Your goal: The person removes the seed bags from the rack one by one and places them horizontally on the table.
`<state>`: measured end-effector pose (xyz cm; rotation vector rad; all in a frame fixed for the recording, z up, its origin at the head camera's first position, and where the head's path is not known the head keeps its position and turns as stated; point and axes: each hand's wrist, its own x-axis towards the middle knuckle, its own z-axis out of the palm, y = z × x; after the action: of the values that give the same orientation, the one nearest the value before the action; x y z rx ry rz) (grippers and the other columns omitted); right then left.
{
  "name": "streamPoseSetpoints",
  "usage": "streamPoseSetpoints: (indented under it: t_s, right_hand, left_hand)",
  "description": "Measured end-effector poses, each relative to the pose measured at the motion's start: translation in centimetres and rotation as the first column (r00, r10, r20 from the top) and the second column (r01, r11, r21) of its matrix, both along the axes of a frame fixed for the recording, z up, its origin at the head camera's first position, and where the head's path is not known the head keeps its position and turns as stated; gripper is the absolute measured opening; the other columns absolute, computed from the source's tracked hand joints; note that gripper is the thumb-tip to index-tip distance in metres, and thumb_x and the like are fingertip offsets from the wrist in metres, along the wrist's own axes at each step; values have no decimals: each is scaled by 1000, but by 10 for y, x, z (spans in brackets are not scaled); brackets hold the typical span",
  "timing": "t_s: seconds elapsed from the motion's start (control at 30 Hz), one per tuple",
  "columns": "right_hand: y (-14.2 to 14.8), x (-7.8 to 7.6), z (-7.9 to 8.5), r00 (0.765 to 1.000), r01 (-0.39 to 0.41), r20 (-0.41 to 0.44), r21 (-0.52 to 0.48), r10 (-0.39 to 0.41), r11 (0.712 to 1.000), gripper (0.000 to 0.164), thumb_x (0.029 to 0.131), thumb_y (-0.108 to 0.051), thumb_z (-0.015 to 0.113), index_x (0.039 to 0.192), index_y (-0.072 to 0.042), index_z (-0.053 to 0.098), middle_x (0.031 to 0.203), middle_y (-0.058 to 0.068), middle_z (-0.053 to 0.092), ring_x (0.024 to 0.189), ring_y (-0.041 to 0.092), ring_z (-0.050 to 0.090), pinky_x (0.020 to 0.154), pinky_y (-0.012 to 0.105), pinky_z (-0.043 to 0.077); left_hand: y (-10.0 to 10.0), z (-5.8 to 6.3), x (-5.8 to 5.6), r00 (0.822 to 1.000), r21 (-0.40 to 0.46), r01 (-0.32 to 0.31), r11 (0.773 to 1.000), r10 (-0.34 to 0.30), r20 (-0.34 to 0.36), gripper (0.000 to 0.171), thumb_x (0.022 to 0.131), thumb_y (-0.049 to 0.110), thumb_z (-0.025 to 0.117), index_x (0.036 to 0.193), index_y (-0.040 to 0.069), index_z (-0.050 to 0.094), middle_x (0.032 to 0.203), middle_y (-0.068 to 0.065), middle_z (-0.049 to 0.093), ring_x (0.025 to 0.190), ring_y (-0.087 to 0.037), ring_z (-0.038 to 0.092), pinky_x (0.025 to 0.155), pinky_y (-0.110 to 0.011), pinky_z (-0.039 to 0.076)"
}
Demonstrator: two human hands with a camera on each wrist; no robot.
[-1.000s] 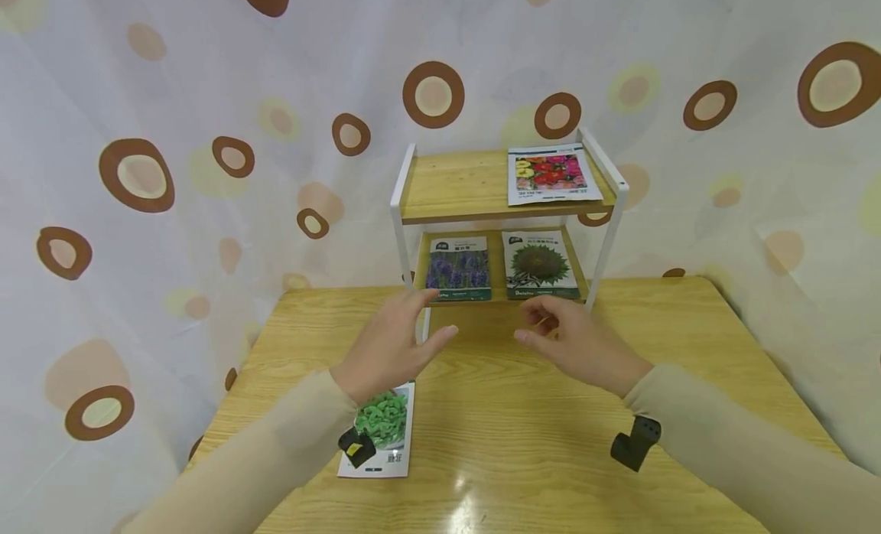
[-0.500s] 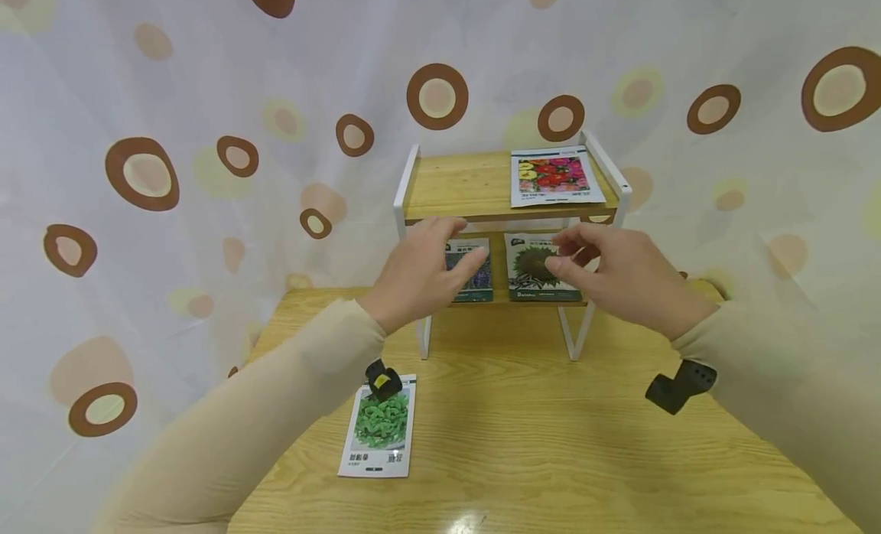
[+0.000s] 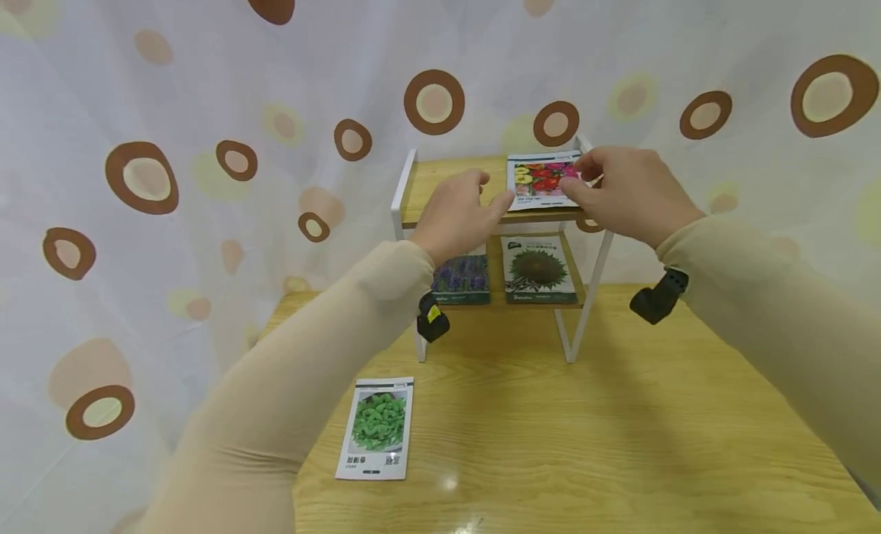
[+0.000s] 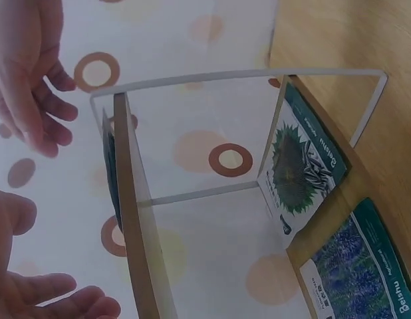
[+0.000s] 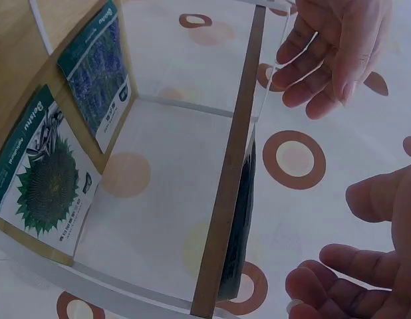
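A seed packet with red, pink and yellow flowers lies on the right part of the rack's upper shelf. My right hand is over its right side, fingers loosely curved, and in the right wrist view a gap shows between this hand and the shelf. Near the packet's lower left corner is my left hand, thumb and fingers spread apart with nothing between them. On the lower shelf lie a sunflower packet and a purple-flower packet, the latter partly hidden by my left hand and forearm.
The small rack has white metal side frames and stands at the back of a wooden table. A green-leaf packet lies on the table at front left. A spotted curtain hangs behind.
Both hands have risen from in front of the lower shelf to the height of the upper shelf, the right one now overlapping the red-flower packet. The packets stay in place.
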<state>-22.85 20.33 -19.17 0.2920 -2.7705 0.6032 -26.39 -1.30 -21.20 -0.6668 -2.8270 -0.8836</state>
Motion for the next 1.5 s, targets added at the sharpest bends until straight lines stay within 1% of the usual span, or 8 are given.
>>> streamPoseSetpoints:
  t_s: [0.17,0.27,0.33,0.43,0.77,1.03,1.37,1.5]
  right_hand:
    - [-1,-18,2,999,28,27,109,-31,994,40,96,-36,49,96,0,66,78,14,65,75,30,57,67,44,46]
    - [-2,-24,3,997,40,57,181,-51,983,37,95,-35,48,75,-5,60,55,2,47,59,22,46,56,36,36]
    - [-3,-28,5,993,49,93,224,-71,973,39,95,-35,47,69,-7,57,55,2,45,57,22,46,55,35,35]
    - [-3,-37,5,989,53,116,289,-90,956,44,95,-37,47,61,-10,51,54,3,45,54,23,47,54,35,37]
    - [-11,-44,3,990,43,103,425,-96,904,38,94,-26,47,62,-8,56,61,9,58,57,26,54,50,36,42]
    - [-23,-41,2,992,-11,112,541,-59,841,6,86,-4,57,85,0,61,74,13,59,61,26,55,51,36,43]
    - [-21,-45,-2,992,8,108,503,-72,864,5,83,-4,59,81,-1,62,75,14,61,62,26,55,49,35,42]
    - [-17,-51,-6,993,-2,107,493,-58,870,5,82,-3,60,79,-1,62,73,14,62,62,27,56,51,36,44]
  left_hand:
    - [10,5,-17,995,9,-54,999,53,88,57,100,47,43,140,6,47,131,-7,56,76,-15,57,87,-30,45]
    - [16,8,-24,986,19,-83,996,79,144,45,100,45,44,99,5,64,86,-5,60,51,-15,39,67,-29,43]
    - [21,10,-28,983,14,-93,996,90,158,47,100,44,44,69,10,55,59,0,43,45,-14,32,56,-28,39]
    - [27,11,-33,980,16,-96,995,92,175,54,100,42,45,54,14,40,48,2,32,41,-13,29,48,-27,34]
    - [45,15,-35,980,-125,-96,988,116,162,45,100,36,43,60,16,45,57,1,44,47,-13,33,49,-26,35]
    - [55,12,-35,976,-154,-139,978,162,146,43,97,33,48,58,17,43,54,2,35,46,-12,31,43,-25,31]
    - [61,9,-32,981,-211,-181,961,192,30,11,88,20,58,88,12,65,100,-2,63,79,-16,54,62,-29,46]
    - [61,7,-34,978,-197,-191,962,204,51,8,87,18,58,84,13,63,96,-2,63,75,-16,53,59,-29,45]
